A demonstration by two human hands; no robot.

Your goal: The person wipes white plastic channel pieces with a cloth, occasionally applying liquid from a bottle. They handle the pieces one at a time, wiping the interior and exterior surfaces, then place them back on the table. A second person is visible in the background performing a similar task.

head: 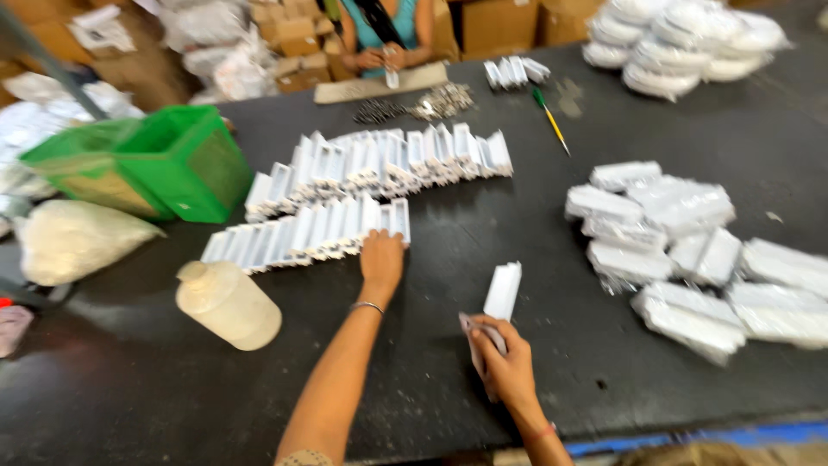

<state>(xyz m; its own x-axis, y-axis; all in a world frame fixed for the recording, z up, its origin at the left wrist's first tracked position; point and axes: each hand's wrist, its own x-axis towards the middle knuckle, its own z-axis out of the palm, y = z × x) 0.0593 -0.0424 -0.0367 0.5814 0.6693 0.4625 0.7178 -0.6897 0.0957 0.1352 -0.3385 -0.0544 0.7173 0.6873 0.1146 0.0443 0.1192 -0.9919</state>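
The left hand (pixel 381 257) lies flat, fingers together, pressed against the right end of the near row of white pieces (pixel 304 233) — holding nothing. The right hand (pixel 504 361) is closed on one white piece (pixel 502 293), upright, near the desk's (pixel 483 224) near edge. Best to keep that row steadied and straight. Open room lies between the hands; wrapped white packets (pixel 690 259) crowd the right.

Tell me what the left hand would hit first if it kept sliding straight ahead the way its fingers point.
The left hand already rests at the right end of the near row of white parts. Going straight on, it would push into that row, then probably meet the far row of white parts behind it.
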